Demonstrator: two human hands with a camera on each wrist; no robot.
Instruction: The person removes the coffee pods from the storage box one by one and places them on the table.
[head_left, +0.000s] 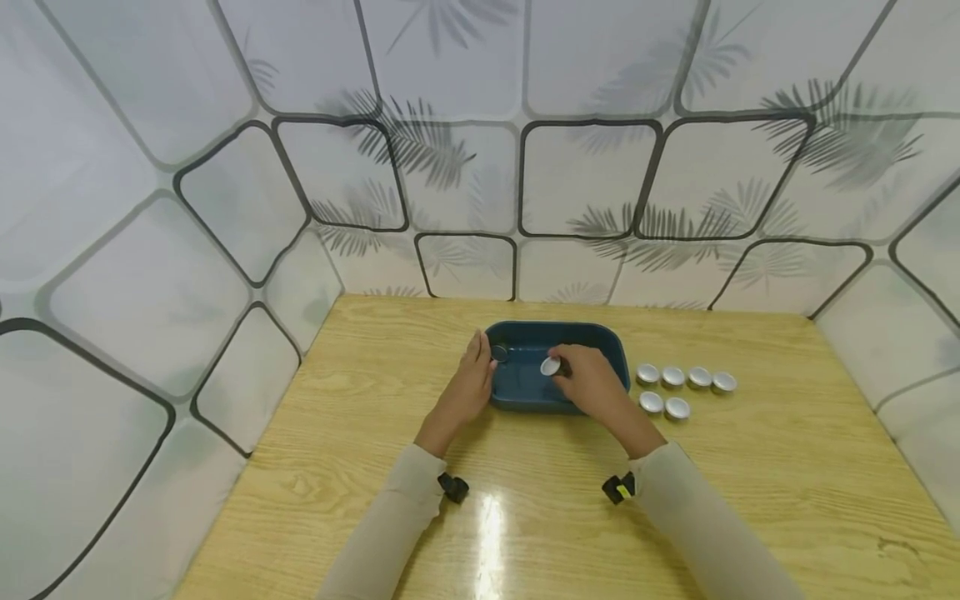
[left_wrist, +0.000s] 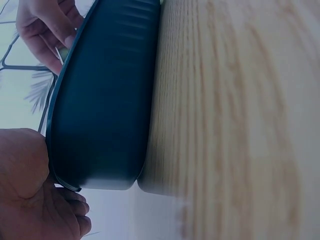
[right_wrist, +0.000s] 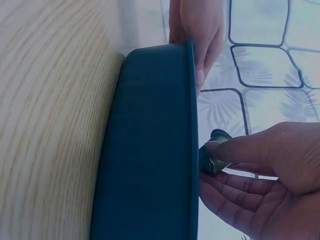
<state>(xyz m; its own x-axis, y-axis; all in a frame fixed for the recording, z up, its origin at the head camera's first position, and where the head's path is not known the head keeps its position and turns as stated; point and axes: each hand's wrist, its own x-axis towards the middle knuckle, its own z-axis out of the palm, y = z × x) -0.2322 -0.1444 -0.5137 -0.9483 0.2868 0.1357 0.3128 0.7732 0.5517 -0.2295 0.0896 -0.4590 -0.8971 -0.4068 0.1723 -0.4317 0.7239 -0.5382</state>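
Observation:
A deep blue rectangular tray [head_left: 528,407] stands on the wooden table. My left hand [head_left: 468,385] holds its left end, with the thumb at the rim and the fingers along the outside. Over the tray, my right hand [head_left: 592,382] pinches a green coffee capsule [right_wrist: 212,162] between thumb and fingers. Its silver lid faces me, tilted, in the head view. In the right wrist view the capsule shows just past the tray's rim. Inside the tray, at the left end by my left thumb, lies another capsule [head_left: 499,355].
Several silver-lidded capsules [head_left: 699,377] stand lids up in two rows on the table [head_left: 780,467], right of the tray. Patterned cloth walls [head_left: 465,187] enclose the table at the back and both sides.

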